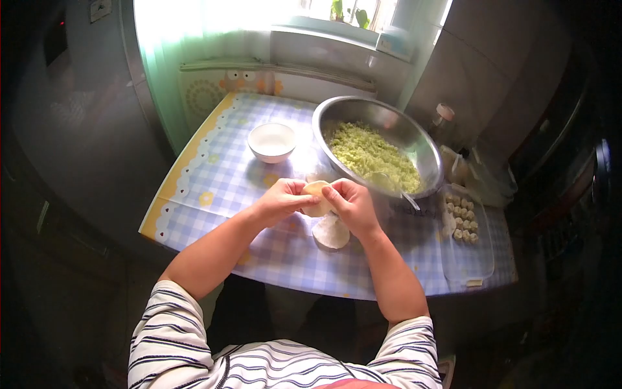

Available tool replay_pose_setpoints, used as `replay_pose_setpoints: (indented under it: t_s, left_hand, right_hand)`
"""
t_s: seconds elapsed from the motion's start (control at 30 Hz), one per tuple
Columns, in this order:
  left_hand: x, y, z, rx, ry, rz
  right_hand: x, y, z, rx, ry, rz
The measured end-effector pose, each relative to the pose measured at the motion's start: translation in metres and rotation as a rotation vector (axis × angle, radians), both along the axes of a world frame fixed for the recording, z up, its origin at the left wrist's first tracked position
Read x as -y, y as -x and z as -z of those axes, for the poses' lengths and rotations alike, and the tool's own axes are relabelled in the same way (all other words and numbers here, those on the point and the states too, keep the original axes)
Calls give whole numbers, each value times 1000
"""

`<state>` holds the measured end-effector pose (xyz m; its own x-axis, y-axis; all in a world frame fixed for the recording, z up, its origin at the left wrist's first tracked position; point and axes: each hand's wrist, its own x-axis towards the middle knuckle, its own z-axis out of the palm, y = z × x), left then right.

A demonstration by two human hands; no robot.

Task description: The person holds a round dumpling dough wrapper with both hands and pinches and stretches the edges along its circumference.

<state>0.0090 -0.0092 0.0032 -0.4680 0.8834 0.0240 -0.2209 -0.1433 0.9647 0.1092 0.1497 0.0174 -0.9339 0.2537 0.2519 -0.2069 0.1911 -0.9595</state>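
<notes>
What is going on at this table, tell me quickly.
A person pinches a dumpling between the left hand and right hand above a checked tablecloth. Spare wrappers lie just below the hands. A steel bowl of green filling sits behind, a small white bowl to its left. Finished dumplings line a clear tray on the right.

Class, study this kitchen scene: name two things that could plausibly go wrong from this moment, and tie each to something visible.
1. Both hands, left hand and right hand, pinch the dumpling; an uneven seal might let filling escape.
2. The clear tray of finished dumplings lies near the table's edge; a nudge could tip it.
</notes>
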Motion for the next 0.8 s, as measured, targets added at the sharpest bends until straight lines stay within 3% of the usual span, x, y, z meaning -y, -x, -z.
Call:
replay_pose_setpoints:
  t_s: [0.47, 0.67, 0.8]
  left_hand:
    - [-2, 3, 5, 2, 11, 20]
    - [-1, -4, -2, 19, -44, -16]
    - [-2, 5, 5, -38, 3, 28]
  right_hand:
    - [2, -5, -7, 30, -85, 39]
    - [3, -2, -3, -13, 39, -19]
    - [1, -3, -8, 19, -126, 17]
